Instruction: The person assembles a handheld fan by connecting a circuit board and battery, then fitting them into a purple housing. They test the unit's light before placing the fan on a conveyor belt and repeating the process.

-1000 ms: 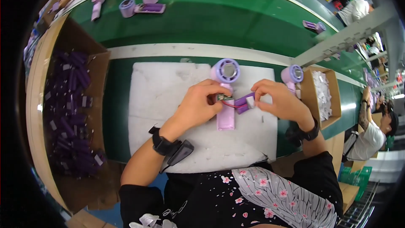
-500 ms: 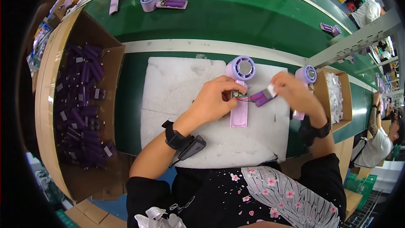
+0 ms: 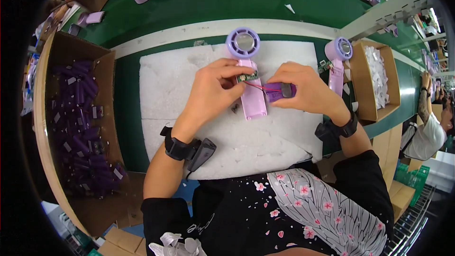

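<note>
A handheld fan (image 3: 254, 102), lilac with a round head and an open pink handle shell, lies on a white foam pad (image 3: 173, 90). My left hand (image 3: 211, 87) pinches a small green circuit board (image 3: 248, 77) between thumb and fingers over the upper handle. Red and dark wires run from the board to a purple battery pack (image 3: 273, 92). Gripped in my right hand (image 3: 307, 87), that pack is just right of the handle, with a dark pad (image 3: 286, 90) on its end. A second fan (image 3: 336, 73), with a board beside it, lies at the foam's right edge.
A cardboard box (image 3: 113, 109) of purple battery packs stands on the left. To the right is a smaller box (image 3: 364, 83) of white pieces. Beyond a white rail (image 3: 189, 32), the green belt (image 3: 227, 0) carries several fans and a white scrap (image 3: 290, 8). Another person (image 3: 424, 132) is far right.
My right hand has come left, bringing the battery pack closer to the handle. The white piece at its fingers is gone, and a white scrap shows on the belt. The whole view has shifted.
</note>
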A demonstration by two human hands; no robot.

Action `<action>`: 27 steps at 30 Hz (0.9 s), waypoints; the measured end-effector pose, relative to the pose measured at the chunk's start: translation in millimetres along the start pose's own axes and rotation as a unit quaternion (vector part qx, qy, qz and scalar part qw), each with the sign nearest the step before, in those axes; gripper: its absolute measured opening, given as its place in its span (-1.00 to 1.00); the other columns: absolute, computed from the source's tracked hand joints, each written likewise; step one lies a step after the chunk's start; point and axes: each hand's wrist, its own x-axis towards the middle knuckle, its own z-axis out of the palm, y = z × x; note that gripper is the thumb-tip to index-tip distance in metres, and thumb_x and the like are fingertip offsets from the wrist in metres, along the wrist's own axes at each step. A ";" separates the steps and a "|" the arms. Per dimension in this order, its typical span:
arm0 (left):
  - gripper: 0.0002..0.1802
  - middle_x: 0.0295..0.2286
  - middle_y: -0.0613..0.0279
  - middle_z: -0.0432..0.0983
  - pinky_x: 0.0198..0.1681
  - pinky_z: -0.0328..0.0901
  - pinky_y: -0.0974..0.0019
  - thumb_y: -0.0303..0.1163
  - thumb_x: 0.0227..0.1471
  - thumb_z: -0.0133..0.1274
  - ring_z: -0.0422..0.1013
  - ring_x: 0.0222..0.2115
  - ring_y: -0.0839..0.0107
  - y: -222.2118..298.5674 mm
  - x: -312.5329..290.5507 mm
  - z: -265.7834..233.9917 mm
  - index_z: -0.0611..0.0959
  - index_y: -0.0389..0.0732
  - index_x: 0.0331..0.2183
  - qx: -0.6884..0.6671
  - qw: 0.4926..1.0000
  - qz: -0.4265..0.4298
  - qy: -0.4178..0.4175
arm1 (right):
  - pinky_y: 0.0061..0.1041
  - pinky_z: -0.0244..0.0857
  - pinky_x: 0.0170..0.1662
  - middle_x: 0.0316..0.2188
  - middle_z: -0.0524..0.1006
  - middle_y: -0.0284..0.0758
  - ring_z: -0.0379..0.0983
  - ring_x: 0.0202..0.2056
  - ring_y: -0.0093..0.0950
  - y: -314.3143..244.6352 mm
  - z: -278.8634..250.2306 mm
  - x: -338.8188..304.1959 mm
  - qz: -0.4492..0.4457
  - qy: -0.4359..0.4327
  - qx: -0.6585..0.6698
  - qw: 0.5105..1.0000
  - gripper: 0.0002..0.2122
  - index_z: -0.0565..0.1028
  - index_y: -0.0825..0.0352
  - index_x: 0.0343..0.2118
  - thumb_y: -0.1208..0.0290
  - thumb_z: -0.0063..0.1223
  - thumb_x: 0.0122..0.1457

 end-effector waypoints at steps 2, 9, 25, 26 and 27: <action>-0.63 -0.15 0.11 0.48 -0.34 0.39 0.54 -0.64 -0.13 0.10 0.46 -0.36 0.55 -1.7 -1.0 -0.4 0.69 -0.22 -0.19 0.012 1.000 0.005 0.012 | -0.41 0.37 -0.09 -0.13 0.48 -0.22 0.49 -0.18 -0.35 -11.1 -8.8 2.0 0.132 -0.144 0.151 0.969 -0.53 0.47 0.38 -0.06 0.42 0.35 -0.08; -0.63 -0.23 0.12 0.57 -0.39 0.41 0.48 -0.59 -0.20 0.19 0.50 -0.48 0.51 2.8 -4.0 2.6 0.72 -0.16 -0.23 0.071 0.996 0.038 0.041 | -0.45 0.43 -0.14 -0.15 0.41 -0.17 0.50 -0.24 -0.42 -6.8 -2.4 -11.6 0.096 -0.139 0.585 0.793 -0.41 0.32 0.50 0.06 0.58 0.31 -0.08; -0.65 -0.28 -0.08 0.59 -0.36 0.45 0.35 -0.52 -0.25 0.23 0.57 -0.45 0.21 10.5 -8.0 3.5 0.74 -0.15 -0.27 0.167 0.977 0.123 0.054 | -0.43 0.30 -0.04 -0.06 0.42 -0.25 0.40 -0.13 -0.39 -8.0 -3.6 -13.1 -0.085 -0.029 0.205 0.975 -0.25 0.37 0.40 0.05 0.42 0.42 -0.35; -0.65 -0.26 -0.07 0.59 -0.36 0.45 0.37 -0.53 -0.24 0.23 0.57 -0.45 0.24 10.3 -7.2 3.0 0.74 -0.16 -0.26 0.168 0.977 0.121 0.049 | -0.43 0.29 -0.03 -0.06 0.44 -0.25 0.40 -0.12 -0.38 -8.7 0.1 -13.2 -0.093 -0.010 0.201 0.975 -0.26 0.39 0.39 0.03 0.41 0.42 -0.37; -0.65 -0.24 -0.07 0.59 -0.36 0.44 0.38 -0.53 -0.23 0.22 0.57 -0.44 0.27 10.0 -6.3 2.3 0.73 -0.18 -0.26 0.169 0.977 0.119 0.045 | -0.43 0.29 -0.03 -0.06 0.44 -0.25 0.40 -0.12 -0.38 -10.2 2.8 -12.4 -0.092 -0.012 0.201 0.975 -0.26 0.39 0.39 0.03 0.41 0.42 -0.37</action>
